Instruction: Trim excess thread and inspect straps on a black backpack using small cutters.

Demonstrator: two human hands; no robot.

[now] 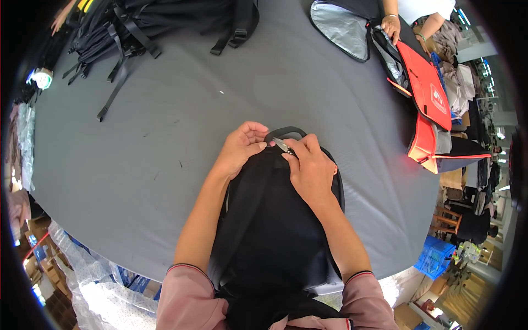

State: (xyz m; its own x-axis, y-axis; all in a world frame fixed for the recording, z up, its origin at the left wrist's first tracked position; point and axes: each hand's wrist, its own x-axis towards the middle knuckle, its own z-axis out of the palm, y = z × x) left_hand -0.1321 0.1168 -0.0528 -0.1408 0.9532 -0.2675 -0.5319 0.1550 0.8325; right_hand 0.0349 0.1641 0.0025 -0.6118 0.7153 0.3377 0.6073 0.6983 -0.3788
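Observation:
A black backpack (275, 220) lies in front of me, its top end pointing away and its lower end against my body. My left hand (242, 148) pinches the left side of the black carry loop (287, 131) at the top of the bag. In my right hand (311, 168) is a small pair of thread snips (282, 145). The metal blades point left at the loop, close to my left fingertips. Whether the blades touch a thread is too small to tell.
A grey cloth-covered table (148, 176) spreads around the bag. Black bags with hanging straps (165, 27) are heaped at the far left. At the far right, another person's hand (391, 27) rests on a red bag (426, 82) with silver lining. A blue crate (434, 257) stands beyond the right edge.

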